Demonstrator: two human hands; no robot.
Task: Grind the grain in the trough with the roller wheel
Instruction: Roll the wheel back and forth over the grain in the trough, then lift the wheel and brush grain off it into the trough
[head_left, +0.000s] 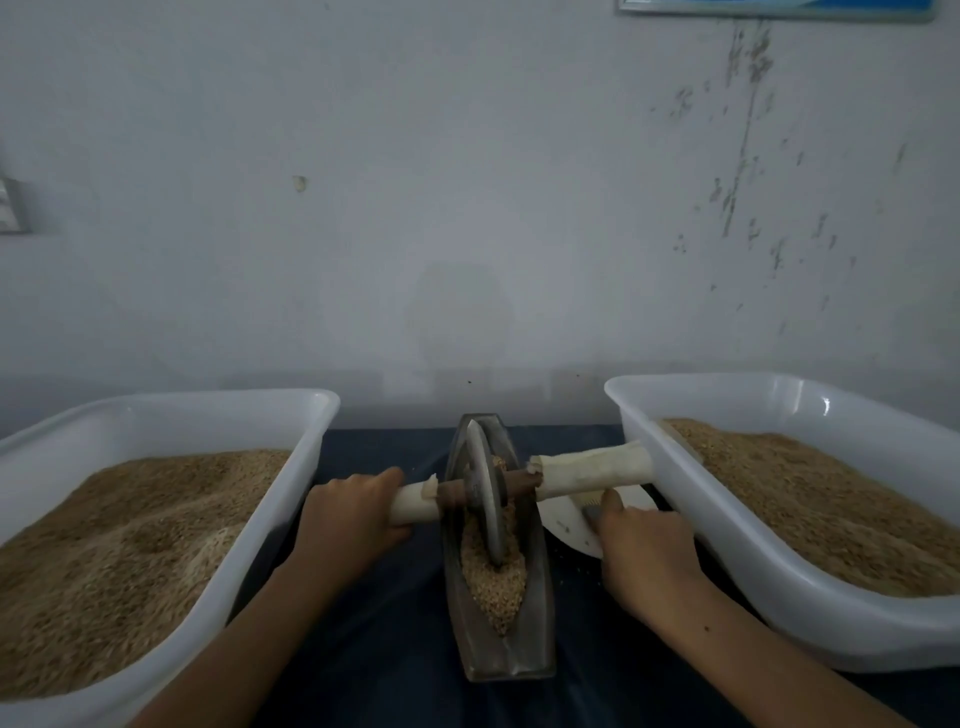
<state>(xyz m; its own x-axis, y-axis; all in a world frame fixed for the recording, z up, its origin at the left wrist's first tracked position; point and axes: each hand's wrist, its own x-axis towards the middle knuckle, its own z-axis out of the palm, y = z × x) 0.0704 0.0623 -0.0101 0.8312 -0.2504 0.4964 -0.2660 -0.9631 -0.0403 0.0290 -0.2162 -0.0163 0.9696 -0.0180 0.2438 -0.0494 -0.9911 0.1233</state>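
head view, left hand: the left hand (349, 512) has its fingers wrapped round the left wrapped handle (413, 503) of the roller wheel (485, 493).
head view, right hand: the right hand (644, 551) lies below the right handle (595, 470), off it, thumb raised toward it; it seems to rest on a white scoop (569, 525), and whether it grips that i cannot tell.
wheel and grain: the wheel stands on edge in the metal trough (498, 644), its rim sunk in the grain (493, 577) heaped toward the near end.
doing the step well: i judge the right hand should take its handle first, then both press evenly so the axle stays level and the wheel rolls the trough's length without riding up the sides.
hidden or unclear: the left fingers are behind the handle; the trough floor is under grain; the scoop is mostly covered; the left tub (156, 415) and right tub (779, 389) of grain are cut off at the frame edges; the picture is dim.
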